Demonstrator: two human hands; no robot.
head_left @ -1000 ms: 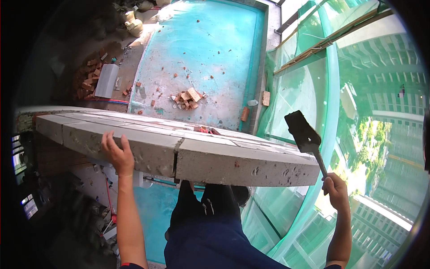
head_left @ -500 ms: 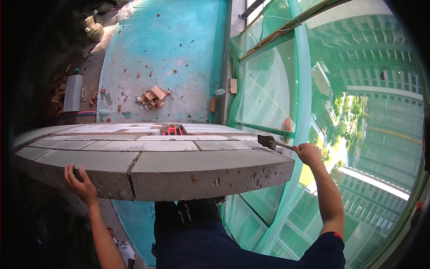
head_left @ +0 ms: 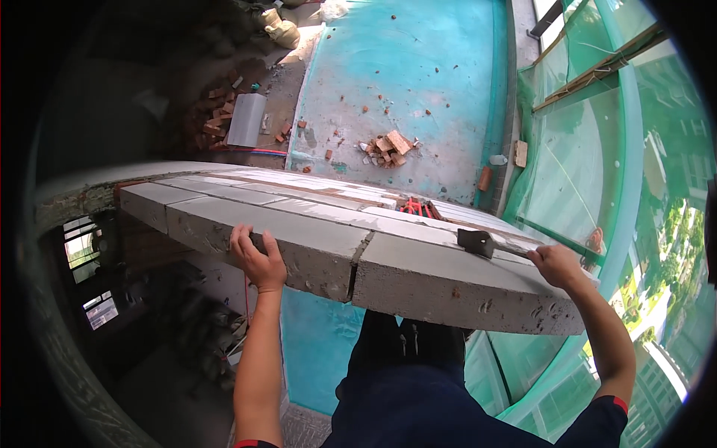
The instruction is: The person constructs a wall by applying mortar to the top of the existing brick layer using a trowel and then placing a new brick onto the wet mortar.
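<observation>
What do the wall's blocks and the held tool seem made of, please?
Blocks: probably concrete, matt grey, judging by the pitted, chipped faces. Tool: blade likely metal, dull and dark, given its flat, thin shape; handle unclear.

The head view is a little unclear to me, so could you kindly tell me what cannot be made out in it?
All in the head view:
The tool: its handle end is hidden by the right hand; one angle cannot settle whether its blade touches the wall.
The left hand: its palm is hidden by its own back.
The legs: lower parts hidden by the wall.
The red things: too small to identify.
</observation>
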